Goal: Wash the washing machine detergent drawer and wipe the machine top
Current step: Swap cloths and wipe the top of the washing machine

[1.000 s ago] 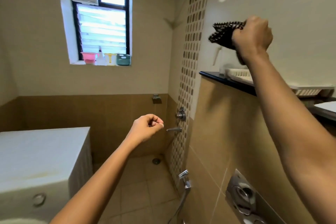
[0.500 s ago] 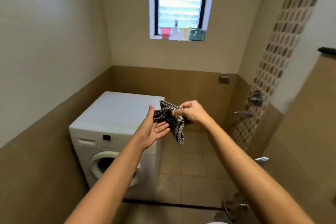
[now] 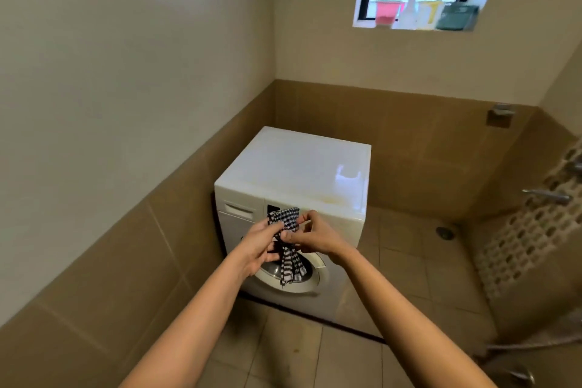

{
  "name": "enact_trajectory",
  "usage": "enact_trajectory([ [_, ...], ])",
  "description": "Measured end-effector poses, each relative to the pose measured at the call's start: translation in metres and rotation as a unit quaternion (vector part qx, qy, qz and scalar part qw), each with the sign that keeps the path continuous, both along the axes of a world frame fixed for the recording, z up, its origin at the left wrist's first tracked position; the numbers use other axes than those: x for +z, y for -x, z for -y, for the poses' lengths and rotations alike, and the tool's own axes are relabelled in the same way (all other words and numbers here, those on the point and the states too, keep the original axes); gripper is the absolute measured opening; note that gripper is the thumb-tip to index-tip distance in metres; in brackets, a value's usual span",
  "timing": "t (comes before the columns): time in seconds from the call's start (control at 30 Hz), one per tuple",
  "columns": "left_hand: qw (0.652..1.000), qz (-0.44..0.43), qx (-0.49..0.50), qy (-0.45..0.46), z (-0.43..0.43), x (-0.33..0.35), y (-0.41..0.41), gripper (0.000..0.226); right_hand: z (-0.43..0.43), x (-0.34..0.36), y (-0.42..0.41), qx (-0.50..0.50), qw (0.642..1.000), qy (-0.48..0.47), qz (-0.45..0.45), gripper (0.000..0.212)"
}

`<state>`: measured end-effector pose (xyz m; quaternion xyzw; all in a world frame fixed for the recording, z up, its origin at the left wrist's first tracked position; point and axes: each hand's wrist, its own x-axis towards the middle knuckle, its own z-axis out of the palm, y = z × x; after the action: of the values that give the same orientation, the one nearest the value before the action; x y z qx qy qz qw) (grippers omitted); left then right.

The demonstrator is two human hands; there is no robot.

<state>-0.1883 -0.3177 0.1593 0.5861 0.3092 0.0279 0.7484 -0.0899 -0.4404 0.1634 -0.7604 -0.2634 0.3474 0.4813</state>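
A white front-loading washing machine stands in the corner, its top stained yellowish. Its detergent drawer sits closed at the upper left of the front panel. In front of the machine I hold a black-and-white checked cloth with both hands. My left hand grips the cloth from the left, fingers curled around it. My right hand pinches its upper part from the right. The cloth's lower end hangs loose before the round door.
A window sill high on the back wall carries a pink tub, a bottle and a green container. Taps stick out of the right wall. A floor drain lies right of the machine. Tiled floor stretches between me and the machine.
My right hand brought the cloth down from the high shelf to chest height. My left hand has closed on it. My view has turned left and nearer to the washing machine.
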Motion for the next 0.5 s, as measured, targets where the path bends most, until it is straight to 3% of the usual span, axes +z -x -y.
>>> enact_trajectory([
  [0.13, 1.000, -0.007, 0.006, 0.001, -0.031, -0.022, -0.019, 0.046, -0.033, -0.023, -0.020, -0.008, 1.000, -0.004, 0.020, 0.044],
  [0.33, 0.998, -0.040, 0.044, 0.029, -0.084, -0.057, -0.079, 0.038, -0.082, -0.065, -0.088, -0.046, 0.998, -0.015, -0.041, 0.015],
  [0.5, 0.992, -0.060, 0.078, 0.084, -0.140, -0.076, -0.150, 0.028, -0.115, -0.083, -0.169, -0.110, 0.983, -0.027, -0.147, 0.018],
])
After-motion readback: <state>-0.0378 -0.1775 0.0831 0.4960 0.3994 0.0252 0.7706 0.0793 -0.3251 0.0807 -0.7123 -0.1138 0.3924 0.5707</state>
